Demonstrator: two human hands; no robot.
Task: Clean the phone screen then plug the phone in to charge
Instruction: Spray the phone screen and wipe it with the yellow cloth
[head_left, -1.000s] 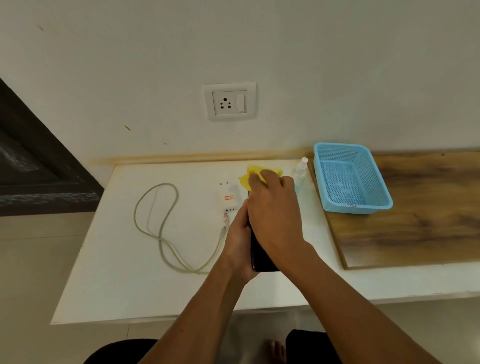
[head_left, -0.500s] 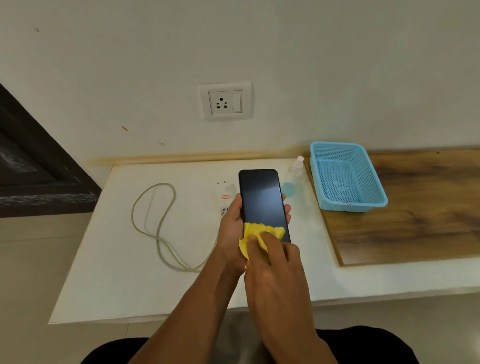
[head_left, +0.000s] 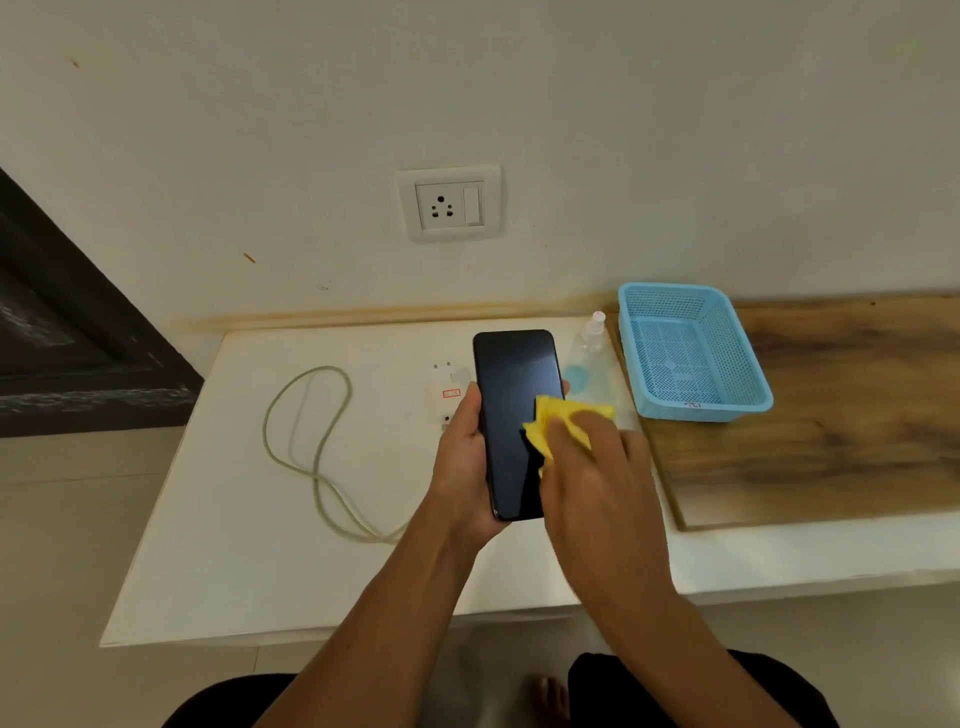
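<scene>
Fingers of the right hand (head_left: 597, 467) press a yellow cloth (head_left: 563, 423) to the phone (head_left: 511, 415) (screen dark), gripped by the left hand (head_left: 465, 462) above the white counter (head_left: 234, 519). Charger (head_left: 447, 389) and looped cable (head_left: 311, 441) lie mid-counter; the blue basket (head_left: 691, 353) at the back edge looks empty, spray bottle (head_left: 584, 358) beside it.

Phone (head_left: 511, 415) being gripped upright by left hand (head_left: 464, 467); yellow cloth (head_left: 563, 423) being pressed against screen's right edge by right hand (head_left: 597, 483); charger (head_left: 447, 395) lying on white table (head_left: 260, 545).
</scene>
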